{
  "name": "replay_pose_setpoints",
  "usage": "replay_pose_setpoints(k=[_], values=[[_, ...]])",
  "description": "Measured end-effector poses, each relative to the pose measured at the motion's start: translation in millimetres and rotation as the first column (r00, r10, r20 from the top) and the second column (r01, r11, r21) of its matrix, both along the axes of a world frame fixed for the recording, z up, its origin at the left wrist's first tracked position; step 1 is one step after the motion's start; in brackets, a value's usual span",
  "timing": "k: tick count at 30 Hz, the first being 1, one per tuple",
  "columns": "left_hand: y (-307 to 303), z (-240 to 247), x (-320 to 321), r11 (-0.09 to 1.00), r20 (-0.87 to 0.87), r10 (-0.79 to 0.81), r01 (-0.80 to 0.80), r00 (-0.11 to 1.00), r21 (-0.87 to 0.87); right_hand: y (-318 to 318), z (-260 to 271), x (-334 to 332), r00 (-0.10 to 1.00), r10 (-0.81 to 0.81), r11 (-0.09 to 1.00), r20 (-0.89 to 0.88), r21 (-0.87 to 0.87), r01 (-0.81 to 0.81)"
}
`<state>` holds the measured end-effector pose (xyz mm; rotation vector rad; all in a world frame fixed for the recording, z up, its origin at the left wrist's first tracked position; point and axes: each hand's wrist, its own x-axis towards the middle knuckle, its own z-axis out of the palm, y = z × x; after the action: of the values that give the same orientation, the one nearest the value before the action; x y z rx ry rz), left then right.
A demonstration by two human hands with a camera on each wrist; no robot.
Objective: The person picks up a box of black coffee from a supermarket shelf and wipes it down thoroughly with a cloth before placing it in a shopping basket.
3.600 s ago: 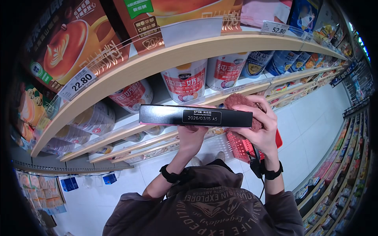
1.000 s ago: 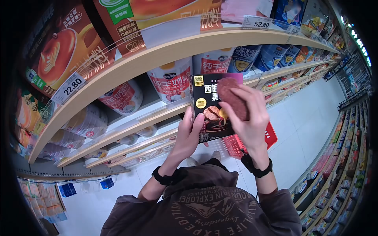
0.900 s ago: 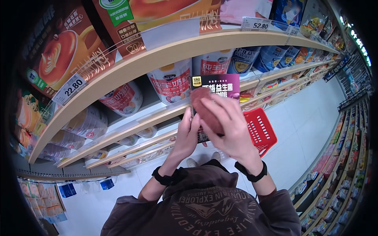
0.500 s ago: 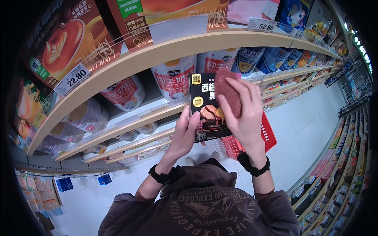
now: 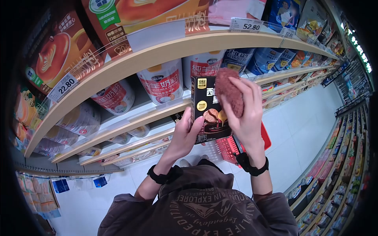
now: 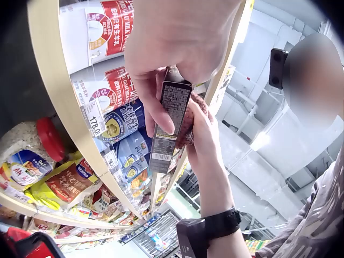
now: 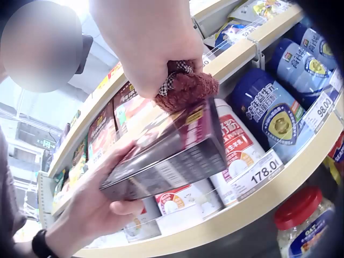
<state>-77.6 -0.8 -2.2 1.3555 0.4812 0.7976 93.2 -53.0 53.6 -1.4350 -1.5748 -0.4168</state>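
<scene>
A black box of coffee (image 5: pixel 210 99) with a pictured cup and gold emblems is held up in front of the shelf, its front face toward the head camera. My left hand (image 5: pixel 184 131) grips its lower left edge, thumb on the front. In the right wrist view the coffee box (image 7: pixel 172 156) shows its printed side and purple end. My right hand (image 5: pixel 249 110) holds a fuzzy red-brown cleaning pad (image 5: pixel 229 92) against the box's right front, hiding part of the lettering. A black-and-white checked band shows on the cleaning pad (image 7: pixel 188 91) at the fingers.
Red-and-white goat milk powder cans (image 5: pixel 160 82) and blue cans (image 5: pixel 264 61) stand on the wooden shelf (image 5: pixel 130 59) behind the box. Large coffee boxes (image 5: pixel 59 55) are above. A red shopping basket (image 5: pixel 226 149) sits below on the tiled floor.
The box has turned from its dated edge to its front face. My right hand has brought the pad across the front to the left and back to the right; my left hand keeps its grip.
</scene>
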Motion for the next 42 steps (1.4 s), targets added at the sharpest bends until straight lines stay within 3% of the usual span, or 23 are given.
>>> replay_pose_setpoints(k=[2,5,7,8,11,13,15,17,21,22,25,26,27,29,30,31,33,36,38,39,41,42], values=[[1.2,4.7,2.9,0.984,-0.222,0.044,-0.004,0.974,0.177,-1.7,-1.1,-11.5,0.985,0.162,0.987,-0.052,-0.007,-0.162],[-4.0,-10.8,20.0,0.972,-0.006,0.177,-0.174,0.984,0.157,-5.2,4.0,-9.1,0.953,0.303,0.942,-0.024,-0.147,-0.303],[-2.3,-4.0,24.0,0.991,-0.023,0.133,-0.132,0.991,0.030,-2.5,7.3,16.0,0.983,0.184,0.977,-0.013,-0.109,-0.184],[-5.8,5.7,29.1,0.991,0.051,0.127,-0.124,0.991,-0.056,-1.2,7.7,27.4,0.996,0.090,0.994,-0.018,-0.056,-0.091],[-3.3,8.9,42.1,0.978,0.076,0.192,-0.184,0.978,-0.101,-6.8,1.4,46.5,0.994,0.067,0.995,-0.082,-0.070,-0.073],[0.7,6.2,50.6,0.977,0.037,0.214,-0.213,0.976,-0.032,-16.8,-1.5,36.0,0.977,0.202,0.968,-0.074,-0.139,-0.211],[4.0,-1.1,59.6,0.954,-0.017,0.280,-0.280,0.960,-0.106,-28.1,-11.1,26.6,0.941,0.336,0.918,-0.033,-0.210,-0.335],[5.3,-5.9,65.3,0.962,0.162,0.200,-0.163,0.966,-0.218,-34.2,-16.4,27.8,0.907,0.419,0.875,0.036,-0.281,-0.393],[2.1,-3.7,76.6,0.971,0.129,0.240,-0.236,0.962,-0.047,-43.2,-12.1,66.8,0.919,0.393,0.886,0.000,-0.265,-0.380],[1.9,-5.8,77.6,0.970,0.134,0.241,-0.243,0.961,-0.002,-44.7,-12.1,78.4,0.962,0.273,0.944,-0.015,-0.189,-0.271],[3.5,-16.9,77.2,0.968,0.157,0.233,-0.244,0.960,0.055,-41.9,-17.0,105.9,0.983,0.017,1.000,-0.184,-0.014,-0.020],[3.6,-18.4,77.8,0.968,0.150,0.207,-0.225,0.967,0.110,-40.5,-19.4,112.5,0.933,0.060,0.997,-0.355,-0.021,-0.072],[2.4,-18.1,78.4,0.965,0.139,0.183,-0.205,0.973,0.162,-41.3,-23.5,113.5,0.931,0.066,0.997,-0.358,-0.022,-0.079],[-1.0,-16.1,80.6,0.949,0.093,0.217,-0.232,0.972,0.212,-43.5,-31.8,115.5,0.705,0.192,0.957,-0.682,-0.028,-0.288],[-0.3,-16.7,83.3,0.951,0.113,0.248,-0.265,0.962,0.162,-44.2,-37.0,114.8,0.680,0.193,0.955,-0.707,-0.023,-0.295],[-1.6,-18.2,85.2,0.951,0.128,0.278,-0.292,0.952,0.105,-46.1,-35.7,117.5,0.682,0.187,0.956,-0.707,-0.029,-0.292],[4.9,-25.5,85.6,0.946,0.129,0.253,-0.273,0.959,0.173,-50.5,-30.6,123.0,0.751,0.195,0.948,-0.630,-0.077,-0.310],[1.7,-16.7,97.8,0.933,0.157,0.317,-0.338,0.935,0.127,-54.5,-18.4,136.3,0.889,0.178,0.982,-0.422,0.014,-0.189],[-0.2,-13.4,105.5,0.877,0.134,0.375,-0.398,0.917,0.269,-57.5,-5.5,141.6,0.950,0.139,0.984,-0.278,0.148,-0.101],[0.4,-11.1,106.9,0.880,0.134,0.369,-0.392,0.920,0.269,-58.5,0.0,141.6,0.951,0.134,0.984,-0.278,0.149,-0.095],[2.5,-5.6,107.3,0.762,0.019,0.345,-0.292,0.938,0.578,-59.4,9.6,139.8,0.994,0.093,0.993,-0.065,0.078,-0.088],[-0.2,-4.0,109.3,0.770,-0.007,0.361,-0.294,0.932,0.566,-56.5,15.0,135.7,0.997,0.081,0.996,-0.008,0.041,-0.081]])
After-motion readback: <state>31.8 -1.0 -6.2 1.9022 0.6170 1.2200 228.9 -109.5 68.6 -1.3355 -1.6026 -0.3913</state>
